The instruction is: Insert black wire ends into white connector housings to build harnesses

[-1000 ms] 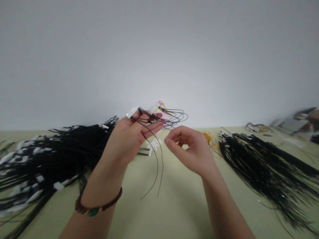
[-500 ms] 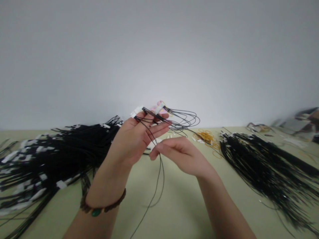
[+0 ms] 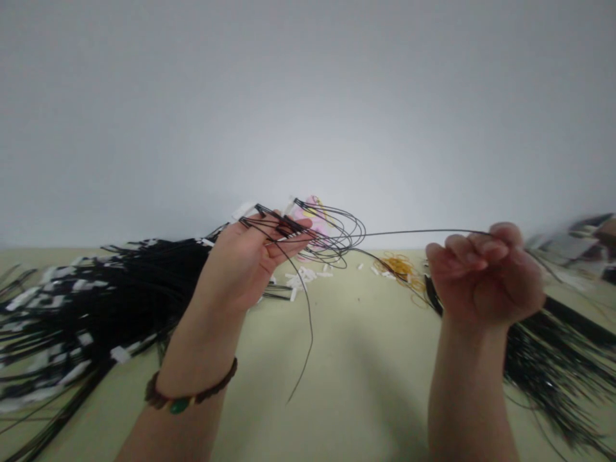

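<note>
My left hand is raised above the table, fingers threaded through and closed around several looped thin black cables. White tags show on the cables near its fingertips. A loose cable tail hangs below the hand and curves toward the table. Out to the right, my right hand pinches a single black wire between thumb and forefinger. That wire runs almost level from the loops to the pinch, and a short end sticks out past it.
On the left lies a large heap of black cables with white tags. Small white pieces, yellow rubber bands and a pink patterned item lie near the wall. Another black cable bundle is at the right.
My right hand has moved from beside the left hand far to the right, drawing one wire out straight. The left hand stays nearly in place; one tail still hangs down.
</note>
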Demonstrator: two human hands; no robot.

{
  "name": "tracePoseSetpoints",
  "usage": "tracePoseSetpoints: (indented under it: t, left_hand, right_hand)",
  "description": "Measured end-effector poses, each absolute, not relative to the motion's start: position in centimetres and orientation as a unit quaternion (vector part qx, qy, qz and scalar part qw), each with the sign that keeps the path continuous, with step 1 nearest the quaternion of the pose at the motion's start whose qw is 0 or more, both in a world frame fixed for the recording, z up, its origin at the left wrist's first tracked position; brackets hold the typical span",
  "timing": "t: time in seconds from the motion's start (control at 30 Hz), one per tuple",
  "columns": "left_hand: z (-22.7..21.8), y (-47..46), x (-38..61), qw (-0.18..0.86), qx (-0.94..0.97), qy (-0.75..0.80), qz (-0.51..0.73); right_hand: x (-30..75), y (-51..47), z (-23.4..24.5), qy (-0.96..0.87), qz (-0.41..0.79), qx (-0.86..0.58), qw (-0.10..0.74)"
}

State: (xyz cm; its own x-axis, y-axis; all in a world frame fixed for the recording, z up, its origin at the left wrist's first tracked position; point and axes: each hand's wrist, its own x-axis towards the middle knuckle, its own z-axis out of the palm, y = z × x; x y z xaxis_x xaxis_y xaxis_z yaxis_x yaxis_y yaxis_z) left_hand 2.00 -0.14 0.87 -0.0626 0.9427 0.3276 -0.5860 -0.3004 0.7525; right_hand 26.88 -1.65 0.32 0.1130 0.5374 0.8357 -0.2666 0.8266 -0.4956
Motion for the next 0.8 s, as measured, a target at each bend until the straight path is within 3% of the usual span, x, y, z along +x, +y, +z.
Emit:
tracePoseSetpoints:
  t: [0.17,0.47,0.63,0.8]
  left_hand:
    - [0.7,-0.4,2.6,0.526,0.404,0.224,0.714]
    - [0.1,-0.1,2.3,0.545,0.428,0.228,0.684]
    - [-0.1,0.3,2.0,0.607,0.411,0.208,0.647]
    - [0.3,0.1,2.1,0.622,0.368,0.226,0.654]
  right_hand:
    - [25.5,-1.7,0.3,-0.616,0.207,-0.140,0.747]
    - [18.5,-2.6,-1.3,-0.737,0.142,-0.307,0.585]
    - [16.6,-2.9,-1.8,-0.710,0.059,-0.347,0.610]
    - [16.3,-3.0,-1.9,-0.702,0.063,-0.360,0.612]
